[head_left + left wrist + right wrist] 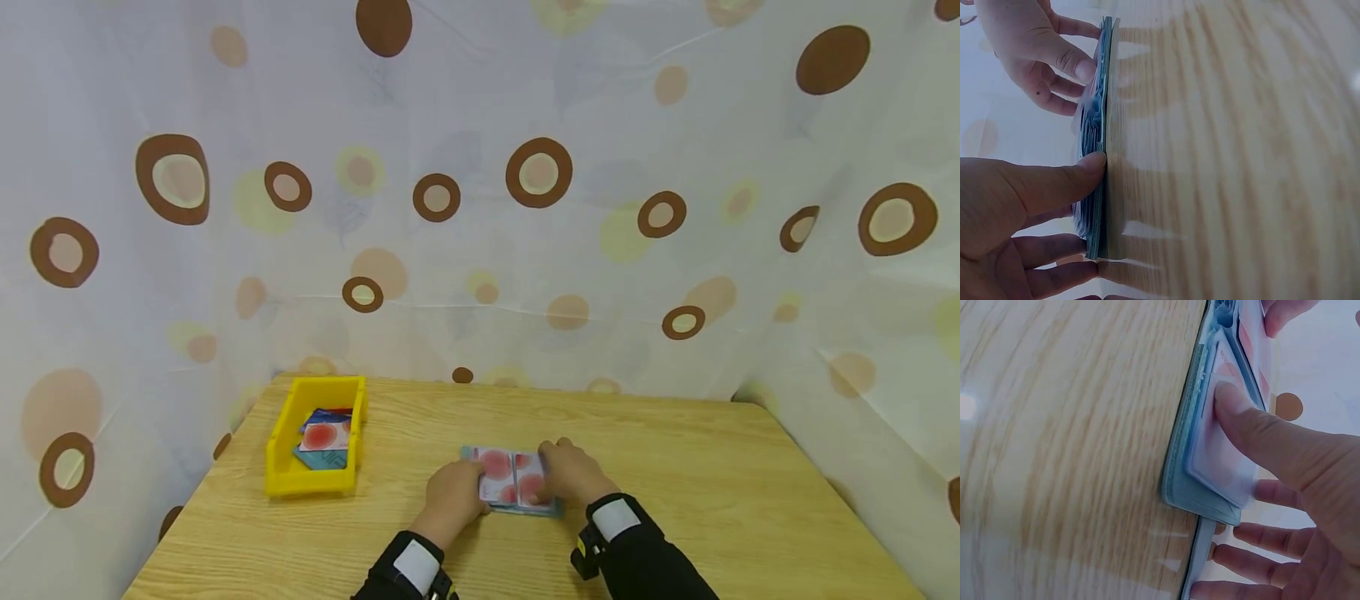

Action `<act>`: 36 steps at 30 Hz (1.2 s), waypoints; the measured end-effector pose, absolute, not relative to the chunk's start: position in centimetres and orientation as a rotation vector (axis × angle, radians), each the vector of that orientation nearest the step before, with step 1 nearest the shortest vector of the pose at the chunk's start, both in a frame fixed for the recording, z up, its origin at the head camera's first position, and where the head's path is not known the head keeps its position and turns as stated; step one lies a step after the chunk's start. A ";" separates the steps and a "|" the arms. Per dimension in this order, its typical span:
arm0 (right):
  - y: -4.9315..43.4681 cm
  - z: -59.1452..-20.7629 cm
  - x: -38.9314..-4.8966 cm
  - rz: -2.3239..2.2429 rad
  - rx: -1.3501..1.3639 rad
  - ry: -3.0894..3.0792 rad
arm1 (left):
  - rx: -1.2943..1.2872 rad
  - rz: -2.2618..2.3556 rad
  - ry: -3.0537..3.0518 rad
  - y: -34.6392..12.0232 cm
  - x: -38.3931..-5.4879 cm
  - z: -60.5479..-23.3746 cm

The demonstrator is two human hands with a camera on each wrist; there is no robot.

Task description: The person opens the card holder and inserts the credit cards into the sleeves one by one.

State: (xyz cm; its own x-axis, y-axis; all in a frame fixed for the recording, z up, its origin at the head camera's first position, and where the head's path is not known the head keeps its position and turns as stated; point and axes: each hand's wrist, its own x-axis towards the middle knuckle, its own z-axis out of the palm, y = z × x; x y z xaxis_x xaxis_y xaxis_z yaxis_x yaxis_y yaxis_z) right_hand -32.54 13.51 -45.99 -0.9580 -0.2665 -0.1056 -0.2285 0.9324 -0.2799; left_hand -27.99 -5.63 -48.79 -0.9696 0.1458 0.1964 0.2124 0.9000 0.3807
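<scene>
A teal card holder lies spread flat on the table, with cards printed in red circles showing on both halves. My left hand grips its left end, the thumb on the near edge and the fingers around the side. At the right end my right hand holds the other half. In the right wrist view the thumb presses on a clear sleeve with a card in it, while the fingers sit past the outer edge. Seen edge-on in the left wrist view, the card holder has a thick stack of sleeves.
A yellow bin stands at the table's left side. Inside lie several flat items, among them a card with red circles and blue and teal pieces. The wooden table backs onto a white curtain with brown dots.
</scene>
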 end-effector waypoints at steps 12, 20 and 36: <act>13.2 -45.9 -32.6 -0.493 -0.436 2.954 | -0.253 -0.641 -2.926 -5.4 -28.0 -48.7; 12.2 -46.1 -32.5 -0.784 -0.401 2.846 | -0.243 -0.662 -2.928 -5.5 -27.9 -48.4; 8.8 -45.7 -30.3 -1.062 -0.493 2.845 | -0.206 -0.641 -2.940 -5.8 -28.2 -48.6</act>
